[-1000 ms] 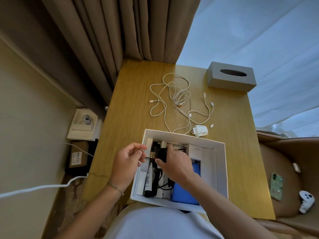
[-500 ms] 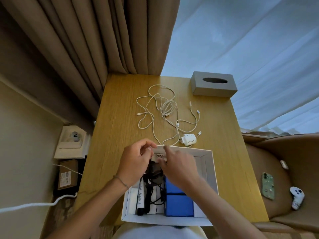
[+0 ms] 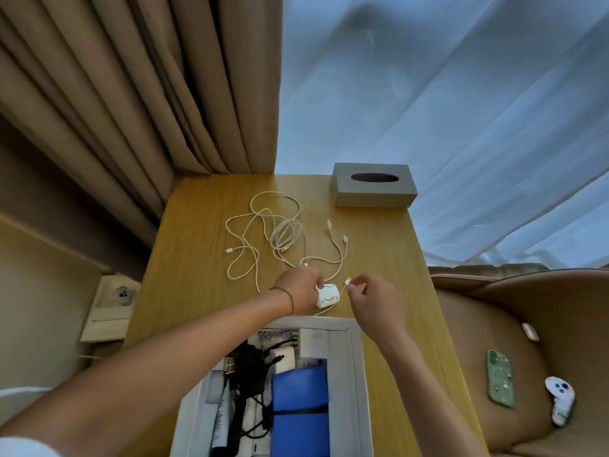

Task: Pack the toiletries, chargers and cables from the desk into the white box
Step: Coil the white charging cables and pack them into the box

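Observation:
The white box [image 3: 356, 374] sits at the desk's near edge, holding a blue pouch [image 3: 300, 413], a black charger with its cable [image 3: 245, 374], tubes and small white items. Just beyond it, my left hand [image 3: 301, 286] grips the small white charger [image 3: 328, 295] on the wooden desk [image 3: 389, 258]. My right hand [image 3: 375, 301] pinches the plug end of a white cable [image 3: 348, 281] beside the charger. A tangle of white cables [image 3: 280, 234] lies farther back on the desk.
A grey tissue box [image 3: 374, 189] stands at the desk's far right corner. Brown curtains hang behind on the left, sheer ones on the right. A brown armchair [image 3: 494, 324] to the right holds a green phone [image 3: 501, 377] and a white controller [image 3: 560, 404].
Both hands left the box and reached forward over its far rim. The left hand took hold of the white charger and the right pinched a cable end. The view tilted upward.

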A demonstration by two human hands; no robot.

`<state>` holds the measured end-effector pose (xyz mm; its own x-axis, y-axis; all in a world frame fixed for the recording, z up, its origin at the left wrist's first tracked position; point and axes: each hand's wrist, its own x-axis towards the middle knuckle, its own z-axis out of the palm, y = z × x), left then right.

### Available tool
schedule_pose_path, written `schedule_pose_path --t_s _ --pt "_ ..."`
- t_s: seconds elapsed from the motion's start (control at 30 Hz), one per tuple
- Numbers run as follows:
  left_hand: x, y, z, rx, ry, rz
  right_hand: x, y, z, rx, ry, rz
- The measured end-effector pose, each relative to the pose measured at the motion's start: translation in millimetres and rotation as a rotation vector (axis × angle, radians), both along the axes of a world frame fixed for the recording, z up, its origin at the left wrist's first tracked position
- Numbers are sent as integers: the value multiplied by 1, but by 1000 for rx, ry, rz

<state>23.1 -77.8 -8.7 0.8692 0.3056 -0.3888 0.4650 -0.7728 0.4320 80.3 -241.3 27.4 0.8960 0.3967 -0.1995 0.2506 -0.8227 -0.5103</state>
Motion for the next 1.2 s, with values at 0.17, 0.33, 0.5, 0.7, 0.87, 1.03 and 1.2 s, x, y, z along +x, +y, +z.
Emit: schedule_pose_path --t_s 0.17,0.33,0.5,0.7,0.87,1.03,1.2 --pt "30 -13 -32 158 137 -162 14 -23 -11 62 65 -3" --pt "50 -25 -52 328 210 -297 25 -42 -24 69 137 15" --pt "61 -28 -62 402 189 -324 42 -51 -35 69 185 51" --pt "54 -29 -27 210 -91 -45 60 -42 -61 69 295 44" --pt "19 -33 33 89 -215 111 73 -19 -87 74 392 11" --pt "-36 -50 62 59 -269 176 76 2 -109 -45 349 24" --pt "-84 -79 60 14 -299 215 69 18 -115 -248 188 150"
